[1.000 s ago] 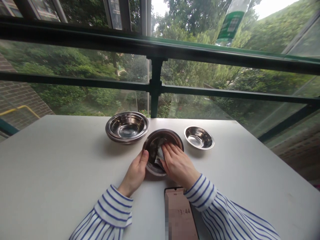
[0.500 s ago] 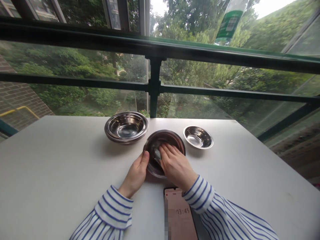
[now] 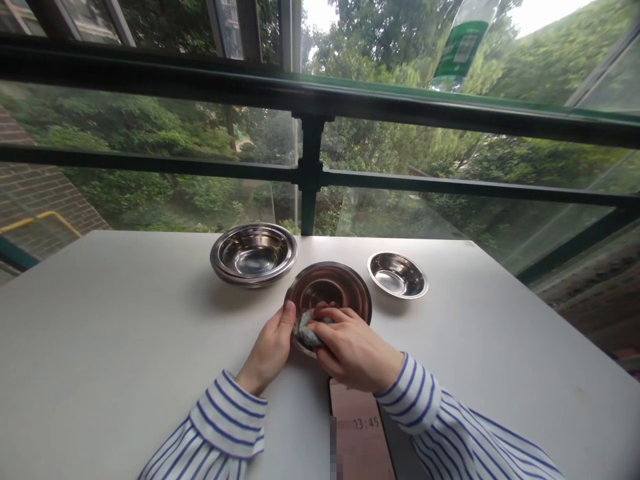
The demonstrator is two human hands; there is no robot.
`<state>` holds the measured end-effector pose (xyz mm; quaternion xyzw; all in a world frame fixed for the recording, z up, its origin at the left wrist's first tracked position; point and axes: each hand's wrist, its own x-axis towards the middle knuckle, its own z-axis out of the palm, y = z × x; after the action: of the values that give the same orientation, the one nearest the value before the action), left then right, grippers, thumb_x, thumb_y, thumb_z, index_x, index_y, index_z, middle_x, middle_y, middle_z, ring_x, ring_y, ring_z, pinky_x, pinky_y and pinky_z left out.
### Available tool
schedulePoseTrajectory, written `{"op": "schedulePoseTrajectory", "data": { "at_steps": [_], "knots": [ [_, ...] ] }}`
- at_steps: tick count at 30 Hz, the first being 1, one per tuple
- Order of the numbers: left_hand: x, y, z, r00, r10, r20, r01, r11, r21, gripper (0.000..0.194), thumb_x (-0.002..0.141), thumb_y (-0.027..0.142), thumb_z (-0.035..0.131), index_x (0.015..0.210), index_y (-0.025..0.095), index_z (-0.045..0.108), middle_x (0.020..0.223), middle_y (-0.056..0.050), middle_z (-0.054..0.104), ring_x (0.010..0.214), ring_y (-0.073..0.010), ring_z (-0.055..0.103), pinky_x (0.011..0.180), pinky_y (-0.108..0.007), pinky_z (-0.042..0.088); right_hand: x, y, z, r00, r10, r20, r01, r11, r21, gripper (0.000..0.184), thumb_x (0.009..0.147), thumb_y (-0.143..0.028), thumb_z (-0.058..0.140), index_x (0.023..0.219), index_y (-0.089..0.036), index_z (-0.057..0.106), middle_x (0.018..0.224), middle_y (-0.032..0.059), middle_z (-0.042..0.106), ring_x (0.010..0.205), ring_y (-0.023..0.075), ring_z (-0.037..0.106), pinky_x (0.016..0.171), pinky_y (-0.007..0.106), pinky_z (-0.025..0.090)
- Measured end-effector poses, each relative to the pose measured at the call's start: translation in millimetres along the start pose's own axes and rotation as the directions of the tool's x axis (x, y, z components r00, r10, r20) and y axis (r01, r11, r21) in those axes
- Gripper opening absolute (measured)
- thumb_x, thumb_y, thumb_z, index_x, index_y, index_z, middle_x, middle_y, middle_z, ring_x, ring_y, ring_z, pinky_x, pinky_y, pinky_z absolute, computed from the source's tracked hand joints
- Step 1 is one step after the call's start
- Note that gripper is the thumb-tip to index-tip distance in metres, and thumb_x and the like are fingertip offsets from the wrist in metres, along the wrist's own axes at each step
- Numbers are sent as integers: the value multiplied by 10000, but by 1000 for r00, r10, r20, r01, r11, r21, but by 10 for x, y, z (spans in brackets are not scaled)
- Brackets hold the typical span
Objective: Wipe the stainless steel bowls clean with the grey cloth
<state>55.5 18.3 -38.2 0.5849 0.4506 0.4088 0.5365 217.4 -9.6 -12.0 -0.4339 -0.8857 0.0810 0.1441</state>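
Note:
A shiny steel bowl stands in front of me, tilted a little toward me. My left hand grips its left rim, thumb on the inner edge and the other fingers hidden beneath. Inside the bowl, against the near left wall, my right hand pinches a crumpled grey-green cloth. Part of the cloth is covered by my right fingers.
Stacked steel bowls stand to the back left, and a smaller steel bowl to the right. A phone showing 03:45 lies near my right wrist on the white table. Behind runs a green railing with a bottle above it.
My right hand has moved from the middle of the bowl down to its near left side, and more of the cloth shows. My left hand keeps its hold on the rim.

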Motion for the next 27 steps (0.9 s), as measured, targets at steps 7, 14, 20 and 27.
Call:
{"op": "schedulePoseTrajectory", "data": {
  "at_steps": [7,14,20,27],
  "knots": [
    [-9,17,8,999,26,36,-24,999,-49,531,874,456,309,1229,100,480,1233,-106,567,1151,-227,492,987,-357,353,7,-84,67,994,103,-41,-102,994,31,260,813,-183,438,1063,-167,506,1037,84,617,1056,231,472,849,380,381],
    [-19,49,-34,1000,27,-7,-27,1000,13,513,875,448,316,1234,121,479,1258,-90,548,1191,-216,454,1022,-351,311,53,-183,110,994,47,-95,-35,991,128,338,874,-287,395,1171,-135,451,1112,103,585,1023,204,512,880,335,406],
    [0,57,-1,996,76,-37,-76,997,-12,501,877,436,325,1247,132,471,1285,-83,525,1237,-222,395,1044,-363,277,-62,-94,41,994,102,-39,-106,985,-135,335,840,-264,412,1109,-104,531,1026,124,625,940,244,550,842,397,402],
    [-7,55,-35,998,37,-44,-38,999,-7,515,875,450,316,1239,127,485,1240,-93,564,1197,-232,447,1026,-377,307,30,-163,134,994,-33,-107,37,999,36,462,880,-270,368,1309,-102,330,1252,131,503,1131,209,465,893,344,403]
  ]
}}
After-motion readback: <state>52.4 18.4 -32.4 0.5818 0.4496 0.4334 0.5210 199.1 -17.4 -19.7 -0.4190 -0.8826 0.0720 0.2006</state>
